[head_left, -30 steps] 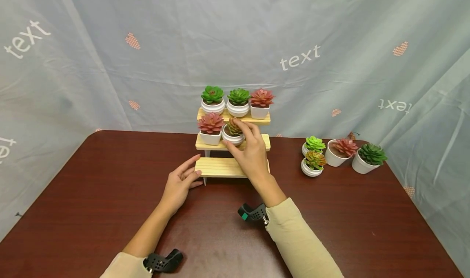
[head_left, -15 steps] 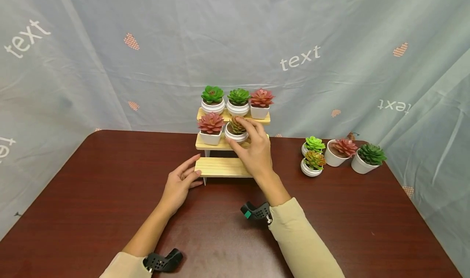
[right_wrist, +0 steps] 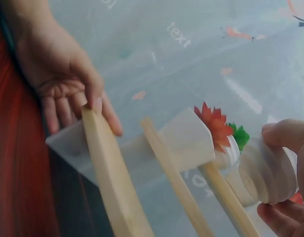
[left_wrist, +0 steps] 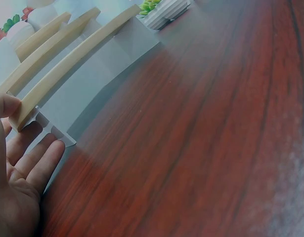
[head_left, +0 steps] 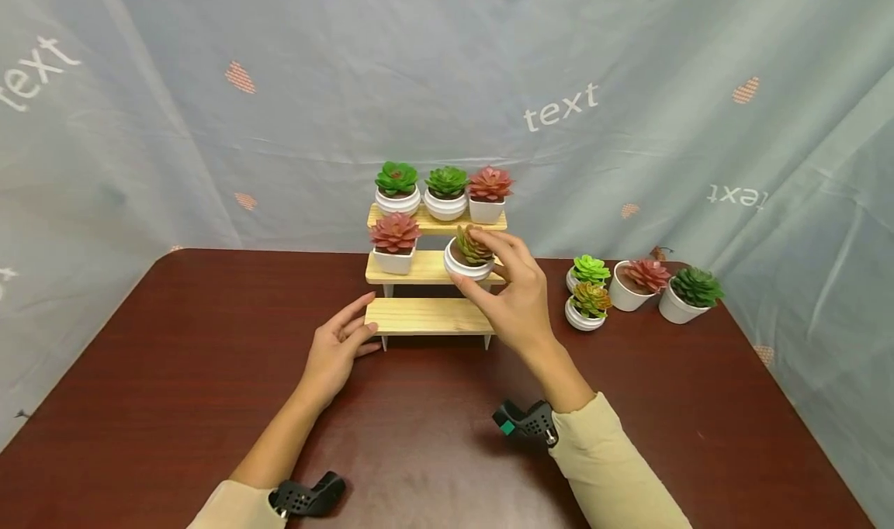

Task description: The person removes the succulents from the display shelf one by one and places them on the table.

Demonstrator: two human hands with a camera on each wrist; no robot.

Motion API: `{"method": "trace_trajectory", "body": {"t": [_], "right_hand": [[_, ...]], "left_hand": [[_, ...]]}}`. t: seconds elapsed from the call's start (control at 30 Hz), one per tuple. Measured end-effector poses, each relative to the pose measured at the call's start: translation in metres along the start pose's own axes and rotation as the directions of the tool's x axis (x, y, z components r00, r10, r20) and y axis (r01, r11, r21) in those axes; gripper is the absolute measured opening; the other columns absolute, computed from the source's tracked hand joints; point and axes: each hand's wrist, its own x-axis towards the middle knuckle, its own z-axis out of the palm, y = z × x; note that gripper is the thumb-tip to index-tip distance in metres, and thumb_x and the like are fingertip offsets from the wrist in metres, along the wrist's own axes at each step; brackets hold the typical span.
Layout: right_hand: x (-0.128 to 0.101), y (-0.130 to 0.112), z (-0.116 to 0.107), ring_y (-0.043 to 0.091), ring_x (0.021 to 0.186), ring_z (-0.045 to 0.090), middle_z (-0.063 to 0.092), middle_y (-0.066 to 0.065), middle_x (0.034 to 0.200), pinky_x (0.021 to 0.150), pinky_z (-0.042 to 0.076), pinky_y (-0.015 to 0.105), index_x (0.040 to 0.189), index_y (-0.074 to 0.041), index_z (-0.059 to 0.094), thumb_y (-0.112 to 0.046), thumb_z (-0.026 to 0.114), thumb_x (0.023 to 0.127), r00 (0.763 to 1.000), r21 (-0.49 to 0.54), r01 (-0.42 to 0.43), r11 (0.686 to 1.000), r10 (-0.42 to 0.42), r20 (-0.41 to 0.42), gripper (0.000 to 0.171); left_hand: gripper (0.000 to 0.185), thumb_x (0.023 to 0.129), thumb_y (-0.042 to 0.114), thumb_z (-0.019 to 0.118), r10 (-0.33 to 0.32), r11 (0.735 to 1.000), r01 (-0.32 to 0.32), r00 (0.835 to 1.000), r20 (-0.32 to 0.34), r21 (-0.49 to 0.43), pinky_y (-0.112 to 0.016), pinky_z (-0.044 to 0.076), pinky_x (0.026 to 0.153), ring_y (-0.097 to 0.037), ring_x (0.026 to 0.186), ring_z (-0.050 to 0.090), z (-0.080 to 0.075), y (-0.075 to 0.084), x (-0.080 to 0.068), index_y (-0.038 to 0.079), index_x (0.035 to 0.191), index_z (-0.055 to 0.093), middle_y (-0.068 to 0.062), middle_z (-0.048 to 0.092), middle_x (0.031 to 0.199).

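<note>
My right hand (head_left: pixel 522 300) pinches a potted succulent (head_left: pixel 469 259) with olive-green leaves in a round white pot, thumb at the lower side and fingers over the plant. It is tilted, in front of the middle tier of a three-tier wooden plant stand (head_left: pixel 427 317). In the right wrist view the white pot (right_wrist: pixel 268 170) sits between thumb and fingers. My left hand (head_left: pixel 337 350) grips the left end of the bottom tier, thumb on the board and fingers by the white leg, as the left wrist view shows. A red succulent (head_left: pixel 395 238) stands at the middle tier's left.
On the top tier stand two green succulents (head_left: pixel 397 184) and a red one (head_left: pixel 488 195). Several more potted succulents are at the table's right: light green (head_left: pixel 590 268), orange-green (head_left: pixel 588 309), red (head_left: pixel 637 285), dark green (head_left: pixel 687 295). A grey curtain (head_left: pixel 314 110) hangs behind the table (head_left: pixel 209 343).
My right hand has lifted the olive-green succulent off the middle tier and drawn it rightward and toward me, tilting it. The left hand keeps its grip on the stand.
</note>
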Motion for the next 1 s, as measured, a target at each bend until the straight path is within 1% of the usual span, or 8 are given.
{"method": "trace_trajectory", "body": {"t": [0.1,0.3,0.4,0.47,0.53,0.77,0.87,1.0], "right_hand": [[-0.005,0.002,-0.011,0.019,0.120,0.063,0.061,0.008,0.134,0.091,0.063,0.035,0.135,-0.016,0.066,-0.015,0.086,0.083,1.000,0.003,0.008,1.000,-0.008,-0.005,0.056],[-0.017,0.011,-0.031,0.020,0.124,0.060,0.062,0.008,0.135,0.097,0.054,0.017,0.133,-0.015,0.067,-0.012,0.087,0.080,0.998,-0.072,0.047,0.996,-0.049,-0.025,0.057],[-0.024,0.017,-0.041,0.020,0.124,0.059,0.061,0.010,0.136,0.101,0.052,0.014,0.132,-0.011,0.067,-0.006,0.086,0.079,0.998,-0.041,0.049,0.998,-0.050,-0.024,0.056],[-0.028,0.020,-0.049,0.017,0.123,0.059,0.060,0.011,0.135,0.100,0.053,0.014,0.132,-0.009,0.067,-0.001,0.086,0.079,0.999,0.006,0.034,0.999,-0.033,-0.021,0.057],[-0.034,0.024,-0.057,0.013,0.121,0.059,0.061,0.011,0.134,0.096,0.054,0.012,0.131,-0.009,0.067,0.000,0.085,0.078,1.000,0.012,0.012,1.000,-0.011,-0.029,0.057],[-0.056,0.043,-0.092,0.000,0.117,0.057,0.063,0.011,0.131,0.089,0.051,0.004,0.130,-0.009,0.068,0.005,0.087,0.073,0.997,-0.103,-0.024,0.994,0.016,-0.080,0.062],[-0.064,0.052,-0.108,-0.002,0.115,0.057,0.063,0.014,0.130,0.088,0.051,0.003,0.128,-0.006,0.068,0.009,0.087,0.071,0.996,-0.118,-0.028,0.993,0.018,-0.091,0.062],[-0.075,0.065,-0.127,-0.002,0.115,0.059,0.063,0.014,0.128,0.089,0.051,0.003,0.128,-0.004,0.068,0.012,0.085,0.071,0.996,-0.145,-0.034,0.989,0.021,-0.091,0.062]], "left_hand": [[0.051,0.105,0.019,0.056,0.001,1.000,-0.001,1.000,-0.003,0.009,-0.024,0.063,0.087,0.005,0.105,0.065,-0.002,0.001,-0.001,0.016,0.155,0.043,-0.027,0.061,0.138],[0.051,0.106,0.020,0.056,0.001,1.000,-0.001,1.000,0.002,0.010,-0.024,0.062,0.087,0.006,0.107,0.065,-0.002,0.000,-0.001,0.016,0.155,0.043,-0.026,0.060,0.139],[0.051,0.105,0.020,0.056,-0.002,1.000,0.002,1.000,0.003,0.008,-0.025,0.062,0.088,0.006,0.107,0.065,-0.002,0.000,-0.001,0.016,0.155,0.043,-0.026,0.059,0.140],[0.052,0.105,0.020,0.056,-0.003,1.000,0.003,1.000,0.002,0.010,-0.025,0.062,0.088,0.006,0.107,0.065,-0.002,0.000,-0.002,0.016,0.155,0.043,-0.026,0.059,0.140],[0.051,0.105,0.020,0.056,-0.003,1.000,0.003,1.000,0.000,0.013,-0.025,0.062,0.088,0.006,0.107,0.065,-0.002,0.001,-0.002,0.016,0.155,0.043,-0.025,0.060,0.139],[0.051,0.105,0.018,0.055,0.003,1.000,-0.003,1.000,-0.002,0.019,-0.025,0.063,0.087,0.003,0.104,0.067,-0.002,0.001,-0.002,0.017,0.155,0.043,-0.023,0.066,0.131],[0.051,0.105,0.018,0.055,0.007,1.000,-0.007,1.000,0.003,0.016,-0.025,0.063,0.087,0.003,0.104,0.067,-0.001,0.001,-0.001,0.016,0.154,0.044,-0.015,0.069,0.127],[0.051,0.105,0.018,0.056,0.016,1.000,-0.016,1.000,0.005,0.002,-0.025,0.063,0.086,0.003,0.103,0.068,-0.001,0.000,0.000,0.015,0.154,0.044,0.006,0.073,0.116]]}}
